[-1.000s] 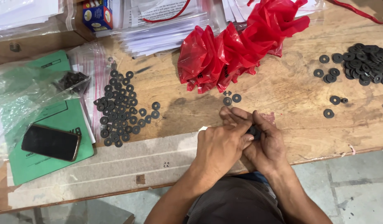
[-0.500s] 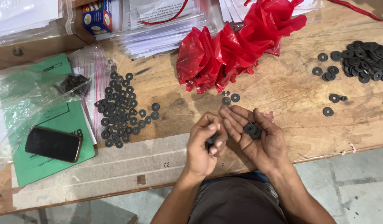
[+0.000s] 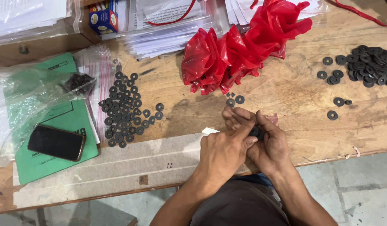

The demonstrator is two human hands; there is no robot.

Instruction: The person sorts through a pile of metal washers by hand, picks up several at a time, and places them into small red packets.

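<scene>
At the far left of the wooden table (image 3: 189,113) lies a clear plastic bag (image 3: 30,90) over a green folder (image 3: 63,121), and a dark phone (image 3: 56,142) rests on that folder. Just right of it, a loose spread of black washers (image 3: 126,111) covers the wood beside small zip bags (image 3: 95,67). Behind them stand a small blue box (image 3: 103,16) and stacked papers in clear sleeves (image 3: 172,35).

Near the front edge, the left hand (image 3: 222,152) crosses toward the right hand (image 3: 271,142); both hands are closed together around a small stack of black washers (image 3: 257,132), which shows only as a dark bit between the fingers. Two loose washers (image 3: 235,100) lie just beyond the fingertips.

Crumpled red plastic bags (image 3: 239,50) sit behind the hands. At the far right, a bigger heap of black washers (image 3: 367,67) lies well apart, with a few strays near it.
</scene>
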